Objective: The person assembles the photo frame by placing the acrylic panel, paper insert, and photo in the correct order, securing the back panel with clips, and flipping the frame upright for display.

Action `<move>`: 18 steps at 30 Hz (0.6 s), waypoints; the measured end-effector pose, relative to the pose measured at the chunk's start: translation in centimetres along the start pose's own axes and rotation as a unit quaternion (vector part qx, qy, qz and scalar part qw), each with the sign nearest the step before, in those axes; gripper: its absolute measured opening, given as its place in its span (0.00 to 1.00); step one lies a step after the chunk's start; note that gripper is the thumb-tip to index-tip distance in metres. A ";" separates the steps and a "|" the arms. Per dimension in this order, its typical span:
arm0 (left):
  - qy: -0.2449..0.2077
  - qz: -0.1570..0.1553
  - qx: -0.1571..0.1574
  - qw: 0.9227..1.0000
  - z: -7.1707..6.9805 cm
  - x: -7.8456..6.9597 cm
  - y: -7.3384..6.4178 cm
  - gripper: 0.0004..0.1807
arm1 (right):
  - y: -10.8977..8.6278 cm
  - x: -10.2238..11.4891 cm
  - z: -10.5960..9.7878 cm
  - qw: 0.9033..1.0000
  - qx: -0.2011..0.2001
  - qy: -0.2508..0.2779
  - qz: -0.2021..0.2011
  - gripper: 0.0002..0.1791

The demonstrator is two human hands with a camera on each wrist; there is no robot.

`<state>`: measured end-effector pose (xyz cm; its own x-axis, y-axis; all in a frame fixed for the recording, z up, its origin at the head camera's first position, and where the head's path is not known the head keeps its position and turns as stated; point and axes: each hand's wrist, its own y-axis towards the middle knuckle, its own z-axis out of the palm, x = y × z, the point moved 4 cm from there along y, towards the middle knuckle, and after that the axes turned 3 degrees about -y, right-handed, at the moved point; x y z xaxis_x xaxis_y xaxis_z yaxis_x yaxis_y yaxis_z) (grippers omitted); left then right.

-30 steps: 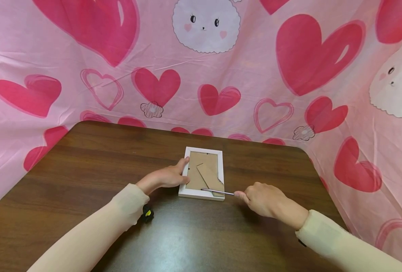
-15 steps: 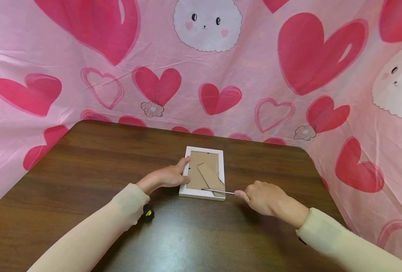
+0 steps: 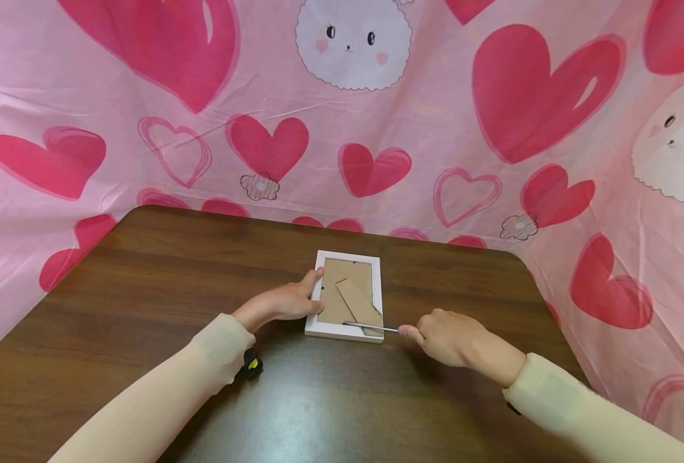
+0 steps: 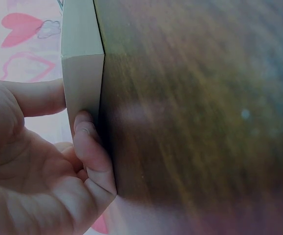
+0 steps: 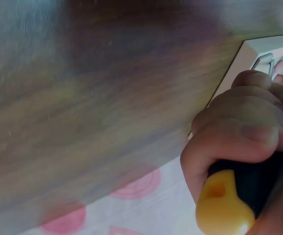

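A white picture frame (image 3: 378, 283) lies face down on the table. Its brown backing board (image 3: 336, 270) shows, with an easel leg (image 3: 360, 301) lying across it. My left hand (image 3: 284, 302) holds the frame's left side, thumb over the back and fingers against the outer edge, as the left wrist view also shows. In my right hand (image 3: 448, 337) is a screwdriver (image 3: 382, 328), its thin metal shaft reaching over the near rim to the backing's lower edge. The right wrist view shows its yellow and black handle (image 5: 224, 208) wrapped by curled fingers.
The brown wooden table (image 3: 203, 257) spreads around the frame on all sides. Behind it and to both sides hangs a pink cloth (image 3: 376, 122) with hearts. A black wrist strap with a yellow mark (image 3: 252, 364) shows below the left sleeve.
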<state>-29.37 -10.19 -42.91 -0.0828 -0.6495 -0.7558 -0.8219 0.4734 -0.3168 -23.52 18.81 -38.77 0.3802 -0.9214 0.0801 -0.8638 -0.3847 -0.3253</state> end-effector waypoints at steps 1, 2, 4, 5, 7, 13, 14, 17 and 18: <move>-0.002 -0.002 0.001 1.000 0.0 0.0 0.0 0.47 | -0.1 0.0 0.2 1.000 0.004 0.010 0.003 0.33; -0.003 -0.004 0.002 1.000 0.0 0.0 0.0 0.47 | -0.1 0.0 0.4 1.000 0.008 0.019 0.007 0.33; -0.006 -0.006 0.003 1.000 0.1 0.1 0.0 0.47 | -0.3 0.0 0.8 0.999 0.011 0.038 0.014 0.33; -0.008 -0.008 0.004 1.000 0.1 0.1 0.0 0.47 | -0.4 0.0 1.0 0.999 0.011 0.046 0.018 0.33; -0.012 -0.009 0.004 1.000 0.1 0.1 0.0 0.47 | -0.6 0.1 1.2 0.998 0.008 0.053 0.021 0.32; -0.011 -0.007 0.000 1.000 0.1 0.1 0.0 0.47 | -1.0 0.1 0.6 0.999 -0.025 0.038 0.009 0.32; -0.009 -0.007 -0.001 1.000 0.1 0.1 0.0 0.47 | -1.1 0.0 0.4 0.999 -0.030 0.036 0.005 0.32; -0.008 -0.005 -0.003 1.000 0.0 0.1 -0.1 0.47 | -1.3 -0.4 -0.4 0.999 -0.042 0.030 -0.004 0.31; -0.008 -0.004 -0.003 1.000 0.0 0.0 -0.1 0.47 | -1.4 -0.6 -0.7 0.999 -0.047 0.027 -0.006 0.30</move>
<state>-29.32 -10.25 -42.92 -0.0664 -0.6433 -0.7628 -0.8256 0.4647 -0.3200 -22.78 19.81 -37.71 0.3753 -0.9171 0.1344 -0.8873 -0.3974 -0.2341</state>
